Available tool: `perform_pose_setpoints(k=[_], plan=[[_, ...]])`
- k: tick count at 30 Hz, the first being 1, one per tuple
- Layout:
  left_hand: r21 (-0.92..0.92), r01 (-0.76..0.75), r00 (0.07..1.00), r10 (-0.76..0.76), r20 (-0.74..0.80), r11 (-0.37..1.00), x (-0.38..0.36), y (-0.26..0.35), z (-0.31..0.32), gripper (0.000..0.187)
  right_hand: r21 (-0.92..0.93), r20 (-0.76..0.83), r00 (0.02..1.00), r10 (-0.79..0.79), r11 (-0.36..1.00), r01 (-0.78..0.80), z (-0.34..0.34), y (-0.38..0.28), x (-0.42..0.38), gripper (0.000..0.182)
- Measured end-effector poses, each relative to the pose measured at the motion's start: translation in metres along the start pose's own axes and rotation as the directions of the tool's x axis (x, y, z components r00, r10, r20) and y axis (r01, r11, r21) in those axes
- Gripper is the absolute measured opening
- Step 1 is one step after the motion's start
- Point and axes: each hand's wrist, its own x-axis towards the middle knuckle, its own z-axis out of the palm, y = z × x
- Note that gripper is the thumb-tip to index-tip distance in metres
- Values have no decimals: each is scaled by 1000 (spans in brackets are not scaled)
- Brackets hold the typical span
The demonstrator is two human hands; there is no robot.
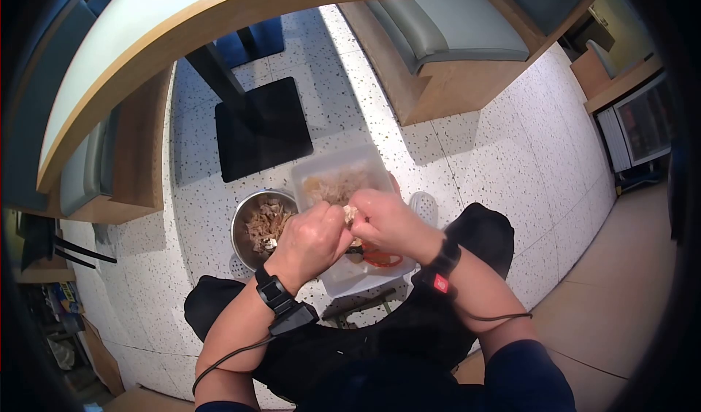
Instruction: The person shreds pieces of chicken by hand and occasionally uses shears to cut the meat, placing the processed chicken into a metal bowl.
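Note:
My left hand (pixel 312 238) and my right hand (pixel 387 222) meet above a translucent plastic tub (pixel 332 282), both closed. Pinched between their fingers is a small pale piece of meat (pixel 350 215), mostly covered by the fingers. Brownish shreds of what looks like meat (pixel 336 186) fill the far part of the tub. At the near end, beneath my right hand, lies an orange-red looped handle (pixel 383 257), perhaps of scissors; its other end is hidden. A steel bowl (pixel 235 229) with more brown shreds (pixel 269 222) stands left of the tub, partly behind my left hand.
The tub and bowl are low down between my knees, over a speckled tile floor (pixel 467 160). Ahead are a black table base (pixel 263 131) and a curved tabletop (pixel 109 54). Padded benches (pixel 467 29) stand on either side. Cables hang from both wrist straps (pixel 274 295).

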Motion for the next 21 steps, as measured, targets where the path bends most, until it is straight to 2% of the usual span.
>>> perform_pose_setpoints(k=[3, 5, 6, 7, 8, 9, 10, 12, 14, 15, 16, 18, 19, 21], plan=[[-36, -24, 999, 25, 27, 999, -3, -5, -3, 13, 43, 44, 998, -41, 998, 39, 1, 2, -3, 11], [-175, 39, 998, -31, 50, 984, -4, -7, -4, 10, 100, 46, 999, -26, 995, 22, -1, -2, -6, 11], [-174, 40, 998, -32, 47, 984, -4, -7, -4, 10, 154, 48, 999, -12, 988, 5, -4, -4, -6, 11], [-200, 113, 993, -103, 60, 973, -3, -7, -5, 9, 153, 51, 999, -16, 988, 8, -6, -6, -5, 11], [-226, 186, 982, -173, 75, 956, -3, -7, -6, 8, 203, 48, 996, 82, 975, -90, -7, -7, -5, 12], [-224, 188, 982, -176, 75, 956, -4, -8, -6, 8, 254, 48, 983, 179, 949, -186, -8, -7, -6, 13], [-247, 224, 975, -218, 52, 943, -4, -11, -6, 9, 255, 49, 983, 178, 949, -185, -9, -5, -6, 13], [-270, 256, 966, -257, 34, 928, -7, -17, -7, 12, 85, -67, 988, 136, 988, -130, -10, 6, -6, 14], [-594, 503, 856, -456, 244, 628, -9, -23, -9, 14, 62, -82, 988, 135, 990, -130, -5, 17, -7, 19], [-658, 676, 709, -537, 458, 331, -5, -16, -20, 17, -14, -86, 991, 99, 995, -101, -2, 21, -6, 22], [-657, 677, 708, -535, 461, 331, -5, -17, -18, 17, -91, -87, 994, 65, 993, -73, 0, 23, -7, 25], [-809, 587, 729, -462, 505, 42, -6, -21, -13, 17, -162, -50, 996, 77, 983, -84, -1, 15, -11, 28], [-808, 588, 728, -463, 505, 43, -6, -21, -12, 17, -232, -13, 996, 88, 969, -89, -2, 9, -12, 31], [-821, 565, 718, -443, 537, -79, -5, -20, -9, 17, -210, -22, 997, 70, 975, -73, -5, 1, -9, 34]])
